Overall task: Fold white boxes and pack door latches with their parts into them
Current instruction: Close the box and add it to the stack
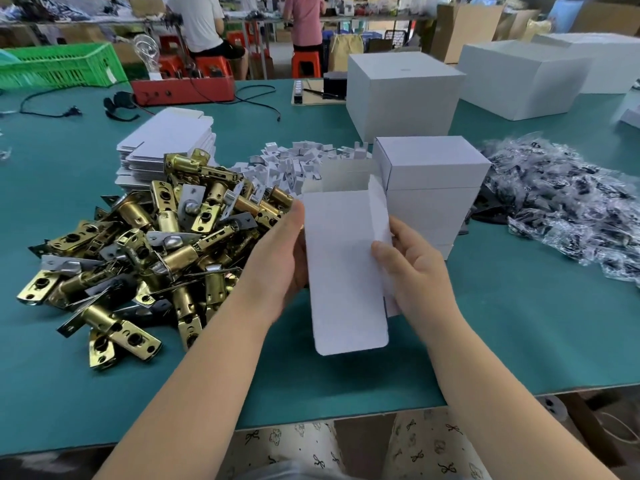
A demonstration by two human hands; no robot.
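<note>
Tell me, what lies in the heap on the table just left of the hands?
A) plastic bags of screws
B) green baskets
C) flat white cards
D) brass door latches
D: the heap of latches is brass and steel, lying on the table beside the left hand, which with the right hand holds a half-folded box.

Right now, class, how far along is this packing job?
Done: closed white boxes stand stacked behind the hands. In hand: the left hand and right hand hold one small box, its far end open, nothing visibly inside. Left: a large heap of latches, flat box blanks and bagged parts.
</note>
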